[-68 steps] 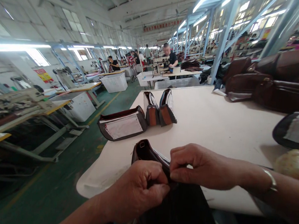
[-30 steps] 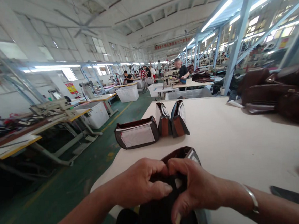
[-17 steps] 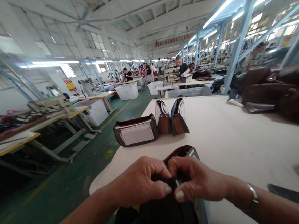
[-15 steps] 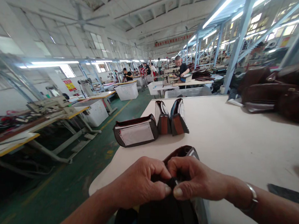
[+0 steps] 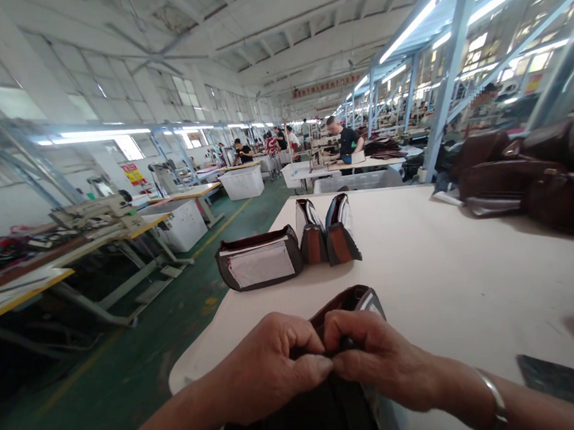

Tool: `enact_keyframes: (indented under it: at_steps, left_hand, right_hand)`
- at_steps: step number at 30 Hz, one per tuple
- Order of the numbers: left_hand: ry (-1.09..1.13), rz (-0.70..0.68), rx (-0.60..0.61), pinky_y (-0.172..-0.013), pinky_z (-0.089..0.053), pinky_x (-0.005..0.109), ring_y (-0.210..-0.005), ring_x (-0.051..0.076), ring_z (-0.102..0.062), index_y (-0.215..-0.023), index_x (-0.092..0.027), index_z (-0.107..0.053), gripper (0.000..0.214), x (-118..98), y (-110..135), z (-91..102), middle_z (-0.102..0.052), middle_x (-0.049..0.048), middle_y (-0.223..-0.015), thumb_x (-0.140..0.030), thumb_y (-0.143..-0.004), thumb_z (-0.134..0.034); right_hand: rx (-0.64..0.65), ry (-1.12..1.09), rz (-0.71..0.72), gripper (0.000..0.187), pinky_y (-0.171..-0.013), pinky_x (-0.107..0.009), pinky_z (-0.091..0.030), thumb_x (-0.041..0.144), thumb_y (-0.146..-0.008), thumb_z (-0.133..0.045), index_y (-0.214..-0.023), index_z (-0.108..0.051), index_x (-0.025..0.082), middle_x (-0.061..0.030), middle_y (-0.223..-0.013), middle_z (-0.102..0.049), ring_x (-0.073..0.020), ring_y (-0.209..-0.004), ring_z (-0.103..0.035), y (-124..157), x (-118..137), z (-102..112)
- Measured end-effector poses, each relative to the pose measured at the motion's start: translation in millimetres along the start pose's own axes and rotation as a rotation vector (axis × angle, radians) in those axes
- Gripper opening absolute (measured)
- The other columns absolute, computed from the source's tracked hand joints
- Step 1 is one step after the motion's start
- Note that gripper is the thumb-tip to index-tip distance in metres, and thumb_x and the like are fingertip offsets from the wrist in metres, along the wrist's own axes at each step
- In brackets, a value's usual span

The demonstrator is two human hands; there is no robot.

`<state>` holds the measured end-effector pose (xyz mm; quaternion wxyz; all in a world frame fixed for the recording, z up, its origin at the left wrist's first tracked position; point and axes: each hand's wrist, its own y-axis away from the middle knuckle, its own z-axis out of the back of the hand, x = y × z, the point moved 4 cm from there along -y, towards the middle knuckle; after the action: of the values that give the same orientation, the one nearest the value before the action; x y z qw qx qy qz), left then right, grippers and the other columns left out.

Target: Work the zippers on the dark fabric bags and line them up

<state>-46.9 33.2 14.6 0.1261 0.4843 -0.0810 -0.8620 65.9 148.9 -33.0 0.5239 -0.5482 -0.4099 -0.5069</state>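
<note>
Close in front of me is a dark bag piece [image 5: 322,417] with a brown inner edge and a pale side panel. My left hand [image 5: 279,358] pinches its upper edge between thumb and forefinger. Right beside it, thumb against thumb, my right hand [image 5: 375,359] pinches the same edge; a bracelet sits on that wrist. What lies between the fingertips is mostly hidden. Farther along the table stand similar pieces: a wide one [image 5: 261,262] with a pale outer panel, and two [image 5: 313,240] [image 5: 343,238] showing brown end strips.
The pale table [image 5: 460,273] runs off to the right, its left edge beside a green floor. Dark brown bags [image 5: 530,170] are heaped at the back right. A flat dark strip [image 5: 551,377] lies near my right forearm. A person [image 5: 346,140] works at a table beyond.
The view has shifted slightly. My fingertips have drawn closer together on the bag piece's edge, and the right thumb has turned inward. The person beyond has moved an arm.
</note>
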Motion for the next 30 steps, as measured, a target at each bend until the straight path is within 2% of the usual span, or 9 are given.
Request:
enact_keyframes:
  at_steps: [3, 6, 11, 15, 17, 21, 25, 27, 30]
  left_hand:
    - [-0.009, -0.017, 0.019, -0.058, -0.031, 0.023, -0.065, 0.011, -0.04, -0.074, -0.015, -0.062, 0.014, 1.3, 1.4, -1.2, -0.047, -0.0038, -0.069, -0.026, -0.083, -0.058]
    - [-0.06, -0.016, -0.001, -0.058, -0.03, 0.022, -0.066, 0.01, -0.041, -0.072, -0.016, -0.059, 0.009, -1.8, 3.6, -2.3, -0.047, -0.0043, -0.069, -0.02, -0.079, -0.056]
    - [-0.132, -0.021, -0.059, -0.061, -0.034, 0.021, -0.071, 0.012, -0.049, -0.071, -0.015, -0.06, 0.01, -8.7, 7.9, -3.9, -0.052, -0.0028, -0.071, -0.019, -0.077, -0.053]
    - [-0.204, -0.033, -0.112, -0.059, -0.032, 0.022, -0.069, 0.013, -0.05, -0.065, -0.017, -0.055, 0.008, -4.7, 7.0, -4.0, -0.05, -0.0023, -0.067, -0.019, -0.071, -0.051]
    - [-0.228, -0.037, -0.142, -0.057, -0.03, 0.023, -0.067, 0.012, -0.048, -0.061, -0.017, -0.049, 0.008, -1.8, 6.1, -3.4, -0.047, -0.0026, -0.064, -0.018, -0.068, -0.05]
    - [-0.223, -0.059, -0.178, -0.055, -0.028, 0.024, -0.063, 0.012, -0.045, -0.059, -0.018, -0.045, 0.01, -1.6, 6.1, -1.4, -0.045, -0.0028, -0.063, -0.019, -0.067, -0.051]
    - [-0.207, -0.129, -0.156, -0.054, -0.026, 0.025, -0.061, 0.011, -0.041, -0.059, -0.019, -0.041, 0.016, -2.8, 4.1, 0.1, -0.042, -0.0031, -0.063, -0.019, -0.07, -0.053]
    - [-0.229, -0.191, -0.139, -0.054, -0.024, 0.025, -0.06, 0.01, -0.039, -0.059, -0.019, -0.038, 0.018, -0.5, 0.6, 0.0, -0.039, -0.0037, -0.062, -0.017, -0.071, -0.052]
    - [-0.289, -0.253, -0.116, -0.054, -0.021, 0.027, -0.058, 0.009, -0.036, -0.058, -0.018, -0.038, 0.019, 5.9, -5.4, -1.4, -0.036, -0.0044, -0.061, -0.012, -0.067, -0.053]
  right_hand:
    - [0.0, 0.015, 0.011, 0.009, -0.06, -0.023, -0.032, 0.022, -0.081, -0.065, -0.081, -0.057, 0.017, 0.0021, -0.077, -0.049, -0.0123, -0.07, -0.04, 2.6, 2.0, -1.2]
    - [0.026, -0.012, 0.016, 0.014, -0.06, -0.024, -0.033, 0.026, -0.085, -0.065, -0.078, -0.057, 0.017, 0.0022, -0.075, -0.047, -0.0124, -0.07, -0.039, 3.3, 4.4, -1.2]
    - [0.071, 0.075, -0.024, 0.016, -0.063, -0.023, -0.034, 0.028, -0.092, -0.059, -0.08, -0.057, 0.017, 0.0019, -0.077, -0.048, -0.0127, -0.072, -0.04, 6.0, 9.9, 0.2]
    - [0.058, 0.2, -0.071, 0.02, -0.068, -0.024, -0.037, 0.035, -0.098, -0.051, -0.087, -0.055, 0.019, -0.0001, -0.086, -0.051, -0.0146, -0.078, -0.043, 8.9, 14.9, -2.6]
    - [0.037, 0.222, -0.086, 0.023, -0.069, -0.025, -0.038, 0.04, -0.097, -0.05, -0.088, -0.054, 0.019, -0.0016, -0.088, -0.053, -0.0161, -0.079, -0.044, 9.2, 18.2, -5.1]
    - [0.014, 0.231, -0.07, 0.022, -0.068, -0.026, -0.04, 0.041, -0.088, -0.058, -0.087, -0.053, 0.019, -0.0025, -0.086, -0.055, -0.0172, -0.078, -0.047, 6.5, 16.9, -7.6]
    - [-0.023, 0.239, 0.074, 0.025, -0.066, -0.025, -0.042, 0.041, -0.091, -0.057, -0.081, -0.049, 0.02, -0.0028, -0.085, -0.06, -0.0164, -0.076, -0.051, -1.7, -0.6, -2.8]
    - [-0.039, 0.287, 0.23, 0.026, -0.064, -0.024, -0.042, 0.041, -0.095, -0.054, -0.081, -0.05, 0.02, -0.0034, -0.085, -0.062, -0.0158, -0.074, -0.054, -5.9, -8.8, -0.6]
    - [-0.097, 0.499, 0.524, 0.027, -0.058, -0.023, -0.039, 0.038, -0.102, -0.047, -0.08, -0.051, 0.021, -0.0026, -0.078, -0.061, -0.0138, -0.067, -0.054, -6.3, -12.5, -0.5]
